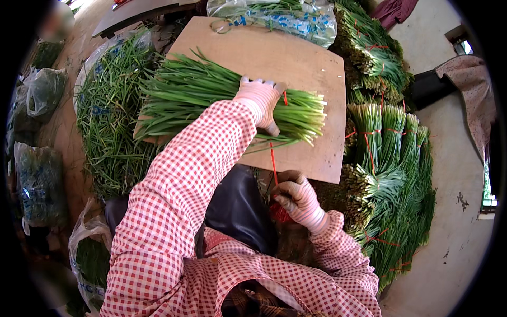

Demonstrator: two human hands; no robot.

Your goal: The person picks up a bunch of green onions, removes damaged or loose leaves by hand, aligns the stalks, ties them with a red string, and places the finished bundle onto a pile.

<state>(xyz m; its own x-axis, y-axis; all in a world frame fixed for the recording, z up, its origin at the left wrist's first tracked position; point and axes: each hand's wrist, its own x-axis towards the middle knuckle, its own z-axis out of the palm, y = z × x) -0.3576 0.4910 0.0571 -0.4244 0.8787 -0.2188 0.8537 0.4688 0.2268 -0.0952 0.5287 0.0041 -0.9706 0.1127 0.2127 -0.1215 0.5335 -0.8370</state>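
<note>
A thick bunch of green Chinese chives (186, 95) lies across a wooden board (301, 158), leaves to the left and pale cut stems to the right. My left hand (261, 104), in a striped glove with dark fingertips, is spread over the bunch and grips it around its middle. A red string (273, 162) runs from beneath the bunch down past the board's near edge, and part of it shows on top beside my fingers. Below that edge, my right hand (297, 200), in a similar soiled glove, pinches the string. More red string (279, 212) hangs in a bundle under it.
Tied chive bundles (392, 146) are stacked close along the board's right side. Loose chives (115, 119) are heaped at the left. A plastic bag of greens (313, 25) touches the far edge, and several bagged greens (41, 186) stand on the floor further left. A pale wall (451, 166) is at the right.
</note>
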